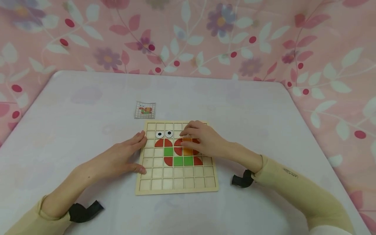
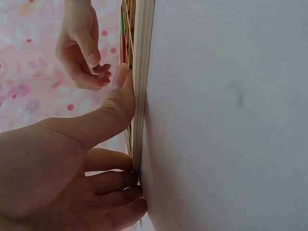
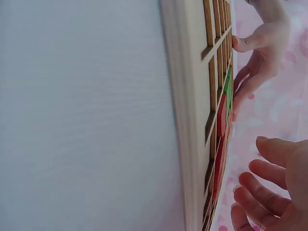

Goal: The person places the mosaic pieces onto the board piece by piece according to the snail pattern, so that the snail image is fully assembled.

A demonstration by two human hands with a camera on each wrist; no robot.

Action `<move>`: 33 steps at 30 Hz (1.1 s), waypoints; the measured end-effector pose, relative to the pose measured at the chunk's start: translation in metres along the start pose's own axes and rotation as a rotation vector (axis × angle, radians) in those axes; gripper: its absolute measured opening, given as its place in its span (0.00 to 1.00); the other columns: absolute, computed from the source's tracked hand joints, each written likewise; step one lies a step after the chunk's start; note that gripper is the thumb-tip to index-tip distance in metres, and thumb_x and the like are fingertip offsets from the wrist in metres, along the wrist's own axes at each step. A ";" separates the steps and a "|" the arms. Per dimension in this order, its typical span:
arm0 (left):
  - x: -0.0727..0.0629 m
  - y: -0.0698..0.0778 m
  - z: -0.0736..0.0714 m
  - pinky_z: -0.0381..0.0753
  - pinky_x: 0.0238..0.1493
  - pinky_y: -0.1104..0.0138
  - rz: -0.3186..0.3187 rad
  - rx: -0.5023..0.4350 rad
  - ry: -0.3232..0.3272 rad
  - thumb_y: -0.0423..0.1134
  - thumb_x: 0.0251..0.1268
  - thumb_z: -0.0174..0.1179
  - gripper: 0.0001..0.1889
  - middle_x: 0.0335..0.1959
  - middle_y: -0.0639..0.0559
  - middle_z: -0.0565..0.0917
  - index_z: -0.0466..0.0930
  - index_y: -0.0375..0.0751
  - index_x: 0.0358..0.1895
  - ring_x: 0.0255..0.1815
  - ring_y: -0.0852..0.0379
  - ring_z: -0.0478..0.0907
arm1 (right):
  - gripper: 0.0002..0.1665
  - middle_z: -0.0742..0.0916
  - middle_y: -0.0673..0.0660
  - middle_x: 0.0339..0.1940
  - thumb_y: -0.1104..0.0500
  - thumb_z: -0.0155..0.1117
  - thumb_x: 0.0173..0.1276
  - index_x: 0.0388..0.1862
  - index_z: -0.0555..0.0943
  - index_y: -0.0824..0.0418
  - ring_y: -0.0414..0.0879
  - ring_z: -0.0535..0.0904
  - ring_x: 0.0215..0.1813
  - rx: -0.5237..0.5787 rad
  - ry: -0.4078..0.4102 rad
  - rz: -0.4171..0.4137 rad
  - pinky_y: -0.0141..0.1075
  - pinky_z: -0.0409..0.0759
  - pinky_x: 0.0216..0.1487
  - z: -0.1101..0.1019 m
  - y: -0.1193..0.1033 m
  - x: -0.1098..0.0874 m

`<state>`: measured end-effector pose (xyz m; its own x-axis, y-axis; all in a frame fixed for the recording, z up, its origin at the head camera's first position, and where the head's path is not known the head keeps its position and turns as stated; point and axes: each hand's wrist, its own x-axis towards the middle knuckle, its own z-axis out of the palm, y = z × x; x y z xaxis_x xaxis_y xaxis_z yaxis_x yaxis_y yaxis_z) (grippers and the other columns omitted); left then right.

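A wooden grid board lies in the middle of the table in the head view. Set in its squares are two round eye pieces, red quarter-round pieces, green squares and orange pieces. My left hand touches the board's left edge, its thumb on the rim and its fingers stretched along the side. Over the upper right squares hovers my right hand, fingers loosely bent, partly covering the red and orange pieces. In the right wrist view this hand holds nothing.
A small picture card showing a similar coloured pattern on a grid lies behind the board's left corner. Black wrist mounts stick out beside both sleeves. The white table ends at a pink floral curtain.
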<state>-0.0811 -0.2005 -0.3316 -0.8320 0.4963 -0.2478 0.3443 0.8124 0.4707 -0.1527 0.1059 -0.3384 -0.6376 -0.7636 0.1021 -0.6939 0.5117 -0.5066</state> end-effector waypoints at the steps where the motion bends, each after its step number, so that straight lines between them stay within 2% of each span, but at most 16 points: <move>1: 0.000 0.000 0.000 0.63 0.71 0.41 -0.003 -0.003 0.000 0.64 0.48 0.71 0.58 0.81 0.36 0.51 0.57 0.30 0.76 0.80 0.36 0.50 | 0.16 0.84 0.51 0.49 0.51 0.69 0.69 0.51 0.86 0.58 0.44 0.75 0.51 0.005 0.016 0.006 0.39 0.76 0.53 -0.001 0.002 -0.004; 6: -0.002 0.000 0.001 0.63 0.70 0.41 -0.004 -0.011 -0.005 0.64 0.48 0.71 0.58 0.81 0.36 0.51 0.57 0.30 0.76 0.80 0.36 0.50 | 0.16 0.84 0.53 0.48 0.54 0.70 0.68 0.50 0.85 0.60 0.45 0.76 0.52 0.020 0.088 0.018 0.41 0.78 0.55 -0.004 0.012 -0.023; 15: -0.003 0.000 0.000 0.63 0.71 0.41 -0.001 -0.018 0.003 0.65 0.49 0.70 0.57 0.81 0.38 0.50 0.57 0.32 0.77 0.80 0.37 0.50 | 0.18 0.82 0.50 0.54 0.56 0.70 0.68 0.55 0.83 0.60 0.46 0.76 0.59 0.012 0.215 0.060 0.45 0.76 0.61 -0.021 0.019 -0.055; 24: -0.003 0.000 0.000 0.63 0.71 0.41 -0.001 -0.028 0.002 0.65 0.49 0.69 0.58 0.81 0.38 0.50 0.57 0.32 0.77 0.80 0.37 0.50 | 0.22 0.84 0.53 0.57 0.54 0.69 0.69 0.59 0.80 0.59 0.47 0.75 0.62 -0.018 0.211 0.191 0.50 0.76 0.62 -0.034 0.019 -0.083; 33: -0.003 0.000 -0.002 0.63 0.70 0.40 -0.003 -0.029 -0.003 0.64 0.49 0.70 0.57 0.81 0.37 0.51 0.57 0.32 0.77 0.80 0.37 0.50 | 0.26 0.80 0.50 0.62 0.49 0.66 0.71 0.64 0.77 0.57 0.47 0.71 0.67 -0.063 0.250 0.304 0.51 0.73 0.65 -0.041 0.019 -0.106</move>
<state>-0.0793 -0.2021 -0.3293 -0.8316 0.4950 -0.2519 0.3291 0.8045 0.4944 -0.1126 0.2127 -0.3237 -0.8735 -0.4582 0.1643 -0.4750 0.7287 -0.4933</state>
